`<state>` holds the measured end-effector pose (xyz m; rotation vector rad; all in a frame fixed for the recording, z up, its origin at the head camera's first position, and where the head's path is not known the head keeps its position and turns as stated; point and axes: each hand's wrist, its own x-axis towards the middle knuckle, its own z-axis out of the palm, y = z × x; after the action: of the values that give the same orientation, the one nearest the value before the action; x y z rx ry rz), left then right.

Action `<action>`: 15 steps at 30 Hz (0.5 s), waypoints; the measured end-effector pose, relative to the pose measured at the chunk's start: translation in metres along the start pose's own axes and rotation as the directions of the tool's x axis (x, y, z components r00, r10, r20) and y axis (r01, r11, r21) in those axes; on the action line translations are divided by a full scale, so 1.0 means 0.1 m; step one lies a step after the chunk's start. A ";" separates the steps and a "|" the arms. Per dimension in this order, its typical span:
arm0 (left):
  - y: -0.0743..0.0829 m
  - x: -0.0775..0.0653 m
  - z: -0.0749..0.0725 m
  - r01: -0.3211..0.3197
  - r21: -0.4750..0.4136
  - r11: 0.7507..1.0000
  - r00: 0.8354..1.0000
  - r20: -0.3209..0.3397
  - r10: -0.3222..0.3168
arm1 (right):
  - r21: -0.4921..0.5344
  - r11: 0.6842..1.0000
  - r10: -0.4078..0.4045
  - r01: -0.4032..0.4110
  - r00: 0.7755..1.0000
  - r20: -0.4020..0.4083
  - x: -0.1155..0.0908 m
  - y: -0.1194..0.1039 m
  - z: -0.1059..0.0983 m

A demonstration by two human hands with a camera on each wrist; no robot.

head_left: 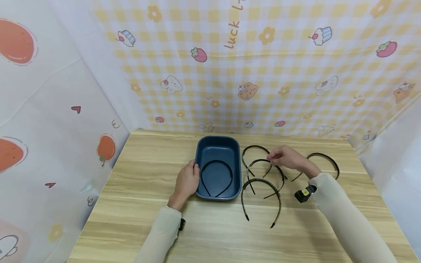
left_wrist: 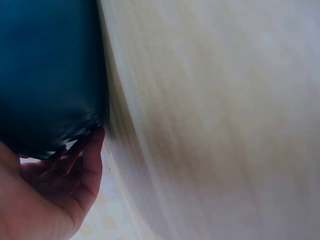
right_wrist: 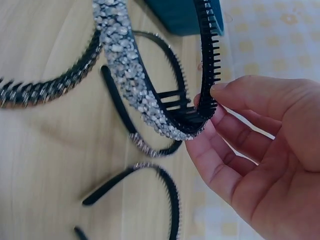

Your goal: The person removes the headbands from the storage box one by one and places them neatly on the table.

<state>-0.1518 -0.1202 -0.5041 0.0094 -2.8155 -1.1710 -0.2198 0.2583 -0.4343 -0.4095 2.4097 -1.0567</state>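
My left hand (head_left: 188, 179) grips the left wall of a dark blue tray (head_left: 217, 151), thumb at the rim and fingers outside it. Inside the tray lies one black headband (head_left: 217, 161). To the right of it, my right hand (head_left: 287, 157) pinches a black toothed headband (right_wrist: 132, 75) covered with sparkling clear stones, holding its curved top between thumb and fingers. In the right wrist view this headband is raised close to the camera, nearer than the others behind it. My left fingers (left_wrist: 92, 160) also show against the tray in the left wrist view.
Around my right hand, other headbands lie on the wood-grain table (head_left: 148, 175): one behind (head_left: 256, 147), one in front (head_left: 263, 180) and one farther right (head_left: 323, 155). A checked cloth backdrop (head_left: 217, 73) rises at the table's far edge.
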 end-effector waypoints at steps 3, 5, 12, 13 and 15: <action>0.00 -0.01 0.00 0.000 -0.002 1.000 1.000 0.003 0.000 | -0.004 1.000 -0.014 0.014 1.000 0.003 -0.06 0.07 -0.02; 0.00 -0.01 0.00 0.003 -0.001 1.000 1.000 0.008 -0.003 | -0.010 1.000 -0.019 0.019 1.000 0.008 -0.09 0.12 -0.04; 0.00 -0.01 0.01 0.005 -0.005 1.000 1.000 0.006 -0.005 | -0.024 0.999 -0.029 0.030 0.999 0.034 -0.24 0.33 -0.09; 0.00 -0.01 0.01 0.005 -0.008 1.000 1.000 0.007 -0.005 | -0.027 0.999 -0.031 0.033 0.999 0.038 -0.27 0.36 -0.10; 0.00 0.00 0.01 0.005 -0.009 1.000 1.000 0.008 -0.005 | -0.028 0.999 -0.028 0.029 0.999 0.046 -0.32 0.42 -0.13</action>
<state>-0.1516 -0.1197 -0.5048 0.0118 -2.8181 -1.1879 -0.2028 0.3082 -0.4486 -0.4736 2.3876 -1.0156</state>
